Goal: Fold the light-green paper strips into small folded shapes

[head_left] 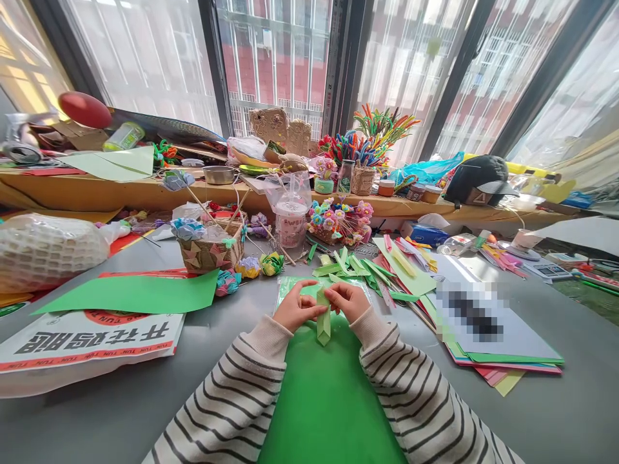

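Note:
Between my two hands is a folded light-green paper strip (324, 325), held upright with a pointed lower end. My left hand (298, 306) pinches it from the left side, thumb and fingers closed on its middle. At the strip's upper right, my right hand (349, 299) grips it with thumb and forefinger. Under both hands lies a bright green sheet (333, 399). Just beyond them, a heap of folded green paper pieces (355, 265) spreads on the table.
A paper stack (527, 332) lies to the right. On the left are a green paper sheet (140, 293) and a printed bag (97, 341). A cardboard basket (207, 254) and a plastic cup (290, 225) stand behind. Craft supplies crowd the window ledge (217, 190).

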`<state>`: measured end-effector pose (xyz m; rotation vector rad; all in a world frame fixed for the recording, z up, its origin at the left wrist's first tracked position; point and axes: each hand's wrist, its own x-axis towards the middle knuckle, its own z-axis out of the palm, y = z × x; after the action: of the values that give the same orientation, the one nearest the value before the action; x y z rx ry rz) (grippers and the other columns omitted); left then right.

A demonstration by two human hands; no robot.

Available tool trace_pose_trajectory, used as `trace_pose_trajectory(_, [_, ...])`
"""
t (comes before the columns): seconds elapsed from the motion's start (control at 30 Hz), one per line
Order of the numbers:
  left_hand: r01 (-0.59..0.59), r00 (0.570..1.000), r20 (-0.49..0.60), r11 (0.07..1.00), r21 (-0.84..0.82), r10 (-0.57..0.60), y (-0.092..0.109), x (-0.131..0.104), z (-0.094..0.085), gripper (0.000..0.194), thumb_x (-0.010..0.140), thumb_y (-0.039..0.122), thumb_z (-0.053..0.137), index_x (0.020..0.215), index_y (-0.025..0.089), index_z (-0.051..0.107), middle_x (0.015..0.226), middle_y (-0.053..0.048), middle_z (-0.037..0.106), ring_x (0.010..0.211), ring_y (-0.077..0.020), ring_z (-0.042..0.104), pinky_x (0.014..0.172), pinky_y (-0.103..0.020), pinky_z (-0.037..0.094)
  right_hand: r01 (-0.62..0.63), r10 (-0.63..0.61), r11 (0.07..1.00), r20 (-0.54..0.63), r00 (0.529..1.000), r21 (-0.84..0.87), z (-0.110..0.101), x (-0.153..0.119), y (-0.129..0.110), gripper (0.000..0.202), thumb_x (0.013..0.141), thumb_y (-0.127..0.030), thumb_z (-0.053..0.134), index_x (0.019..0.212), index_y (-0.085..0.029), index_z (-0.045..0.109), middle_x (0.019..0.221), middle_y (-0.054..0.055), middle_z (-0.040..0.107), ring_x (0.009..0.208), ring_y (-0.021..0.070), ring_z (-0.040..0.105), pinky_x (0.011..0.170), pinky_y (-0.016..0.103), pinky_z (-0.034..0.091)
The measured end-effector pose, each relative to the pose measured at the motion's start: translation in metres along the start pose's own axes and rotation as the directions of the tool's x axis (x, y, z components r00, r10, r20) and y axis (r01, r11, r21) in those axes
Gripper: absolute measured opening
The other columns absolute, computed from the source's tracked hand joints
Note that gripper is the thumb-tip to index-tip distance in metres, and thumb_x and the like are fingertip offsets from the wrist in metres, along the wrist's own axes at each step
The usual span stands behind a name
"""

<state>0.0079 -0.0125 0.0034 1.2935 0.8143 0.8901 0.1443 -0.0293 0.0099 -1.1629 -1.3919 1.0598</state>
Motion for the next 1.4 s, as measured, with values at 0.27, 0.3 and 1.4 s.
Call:
trace_pose_trajectory(0.27, [-0.064, 0.989, -0.142, 0.995, -0.073, 0.053, 0.004, 0.000, -0.001, 0.054, 0.048, 0.026, 0.068, 0.092, 0.015, 0.039, 0.045, 0.009, 0.045, 0.046, -0.0076, 0.048, 0.048, -0.022, 0.043, -0.006, 0.004, 0.998, -0.025, 1.000, -0.065, 0.000, 0.000, 0.002, 0.031, 0.057, -0.046, 0.056, 0.062, -0.016, 0.051, 0.054, 0.000, 0.052, 0.045, 0.0101, 0.048, 0.039, 0.021, 0.037])
trace_pose_trajectory(0.3, [-0.071, 0.985, -0.164, 0.994, -0.086, 0.056, 0.005, 0.000, -0.001, 0.053, 0.047, 0.025, 0.068, 0.091, 0.015, 0.040, 0.045, 0.010, 0.045, 0.045, -0.0072, 0.048, 0.049, -0.022, 0.043, 0.000, -0.001, 0.994, -0.013, 1.000, -0.109, 0.000, -0.001, 0.002, 0.029, 0.056, -0.044, 0.058, 0.061, -0.016, 0.051, 0.053, 0.000, 0.052, 0.046, 0.0103, 0.048, 0.039, 0.021, 0.037])
trace_pose_trajectory(1.4, [0.069, 0.977, -0.166, 0.932, -0.356, -0.136, 0.006, 0.006, -0.013, 0.026, 0.037, 0.021, 0.074, 0.058, 0.013, 0.060, 0.054, 0.004, 0.057, 0.052, -0.0078, 0.054, 0.059, -0.023, 0.047, 0.118, -0.157, 0.917, -0.074, 0.985, -0.382, -0.006, -0.002, -0.001, 0.023, 0.068, -0.036, 0.046, 0.063, -0.015, 0.054, 0.053, 0.000, 0.051, 0.050, 0.0102, 0.045, 0.045, 0.020, 0.034])
